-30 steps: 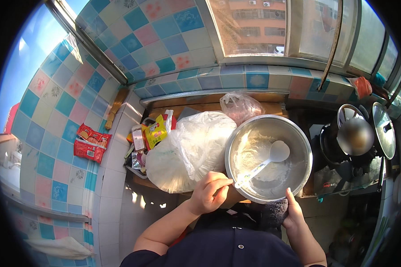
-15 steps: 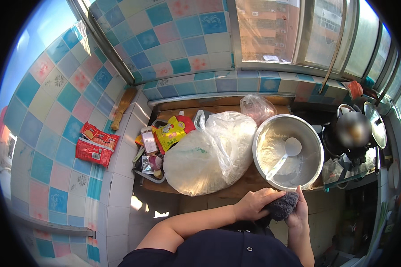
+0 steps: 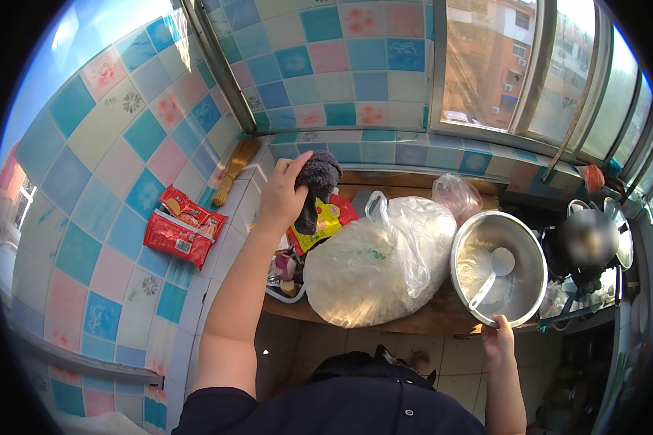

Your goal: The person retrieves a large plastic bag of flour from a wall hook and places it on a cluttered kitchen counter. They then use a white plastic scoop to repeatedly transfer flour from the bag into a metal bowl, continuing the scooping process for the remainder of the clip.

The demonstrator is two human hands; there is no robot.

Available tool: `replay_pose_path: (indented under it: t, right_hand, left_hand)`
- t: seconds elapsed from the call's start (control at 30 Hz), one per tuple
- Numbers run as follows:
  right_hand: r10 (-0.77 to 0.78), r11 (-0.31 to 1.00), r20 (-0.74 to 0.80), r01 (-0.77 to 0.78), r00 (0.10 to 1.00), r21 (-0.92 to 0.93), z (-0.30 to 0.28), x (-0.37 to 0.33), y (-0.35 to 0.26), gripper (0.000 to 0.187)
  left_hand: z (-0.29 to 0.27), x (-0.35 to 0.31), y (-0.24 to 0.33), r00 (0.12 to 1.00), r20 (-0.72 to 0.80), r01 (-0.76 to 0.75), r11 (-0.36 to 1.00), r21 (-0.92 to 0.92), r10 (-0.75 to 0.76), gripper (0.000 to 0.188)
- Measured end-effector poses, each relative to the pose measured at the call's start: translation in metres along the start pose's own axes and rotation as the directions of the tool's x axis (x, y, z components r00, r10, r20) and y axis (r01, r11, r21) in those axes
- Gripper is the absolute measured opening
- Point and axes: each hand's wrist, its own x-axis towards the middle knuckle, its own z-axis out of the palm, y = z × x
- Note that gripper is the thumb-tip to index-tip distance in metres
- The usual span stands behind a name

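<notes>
A fuzzy dark grey cloth [image 3: 321, 174] is bunched in my left hand [image 3: 281, 194], raised over the far left end of the counter. It partly covers a yellow packet [image 3: 326, 220] behind it. At the near edge of a steel bowl [image 3: 527, 254], my right hand [image 3: 498, 339] grips the rim with thumb and fingers. Pale flour [image 3: 471, 261] lies inside the bowl, with a white long-handled scoop [image 3: 484, 288] leaning across it. Between my hands stands a big tied plastic bag [image 3: 355, 279] of something pale.
A grey tray [image 3: 289, 298] of packets and an onion stands left of the bag. Red packets [image 3: 183, 228] and a straw brush [image 3: 233, 172] lie along the tiled left ledge. A smaller clear bag [image 3: 457, 197] sits behind the bowl. A dark pan [image 3: 589, 239] is at right.
My left hand has carried the cloth from in front of the bowl to the far left. My right hand has let go of the cloth and taken hold of the bowl's rim. The view has shifted.
</notes>
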Motion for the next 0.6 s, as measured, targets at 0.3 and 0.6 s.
replay_pose_path:
  t: [0.3,0.6]
  right_hand:
    - [0.045,0.977,0.003,-0.043,0.999,-0.207,-0.022,-0.046,-0.019,0.020]
    - [0.154,0.932,0.133,-0.099,0.979,-0.348,-0.050,0.008,-0.047,0.032]
  left_hand:
    - [0.062,-0.020,0.001,0.929,0.369,0.137,0.950,-0.280,-0.025,0.067]
    - [0.096,0.031,0.136,0.774,0.623,-0.072,0.993,-0.093,0.115,0.022]
